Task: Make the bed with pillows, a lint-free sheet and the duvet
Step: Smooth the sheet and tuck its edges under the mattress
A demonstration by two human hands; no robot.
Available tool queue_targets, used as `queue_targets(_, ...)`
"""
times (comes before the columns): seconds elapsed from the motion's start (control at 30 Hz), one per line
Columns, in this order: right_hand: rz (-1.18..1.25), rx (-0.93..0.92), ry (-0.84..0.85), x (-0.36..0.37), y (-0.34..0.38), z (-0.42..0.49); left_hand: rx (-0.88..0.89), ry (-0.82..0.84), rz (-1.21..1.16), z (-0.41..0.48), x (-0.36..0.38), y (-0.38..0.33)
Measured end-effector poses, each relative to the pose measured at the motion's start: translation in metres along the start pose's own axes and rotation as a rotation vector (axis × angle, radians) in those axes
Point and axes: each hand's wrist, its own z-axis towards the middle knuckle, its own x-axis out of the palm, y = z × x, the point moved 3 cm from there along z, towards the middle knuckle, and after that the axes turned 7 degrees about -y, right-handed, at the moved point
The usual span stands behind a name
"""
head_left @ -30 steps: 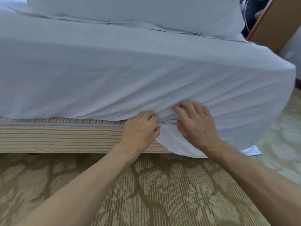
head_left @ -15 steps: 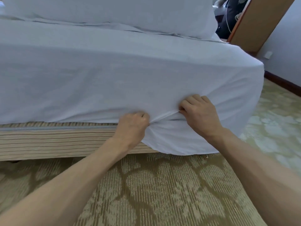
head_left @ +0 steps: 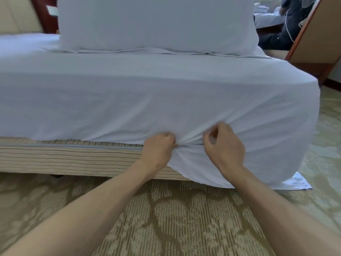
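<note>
The bed (head_left: 64, 156) filled most of the view, and its striped base was bare on the left side. A white sheet (head_left: 147, 93) covered the whole mattress and hung down over the near side; on the left its lower edge ended at the top of the base, while on the right it fell lower, almost to the floor. The patterned carpet (head_left: 175, 218) lay in front of the bed, under both forearms. A white pillow (head_left: 156, 21) stood on the far part of the bed, on top of the sheet. A wooden panel (head_left: 313, 43) leaned at the far right. The left hand (head_left: 158, 150) was closed on a fold of the sheet at the bottom edge of the mattress, with fingers curled around the cloth. The right hand (head_left: 223, 146) was just beside it, also curled, and pinched the sheet between thumb and fingers; creases ran from this point. One small corner of the sheet (head_left: 299, 182) lay on the carpet at the right.
</note>
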Motion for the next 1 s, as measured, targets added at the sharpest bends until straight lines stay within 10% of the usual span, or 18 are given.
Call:
queue_targets(0.2,0.597,0.717,0.0,0.005,-0.011,0.016,0.045,-0.066,0.028,-0.002,-0.01,0.009)
queue_targets(0.67,0.386,0.406,0.003,-0.013,-0.039,0.027,0.262,-0.186,0.091,0.022,-0.006,-0.025)
queue_targets(0.87,0.462,0.833,-0.195,-0.048,-0.102,0.036,0.3,-0.228,0.083,0.026,-0.016,-0.045)
queue_targets(1.0,0.55,0.743,-0.075,-0.056,-0.116,0.047,0.272,-0.226,0.108,0.037,-0.011,-0.069)
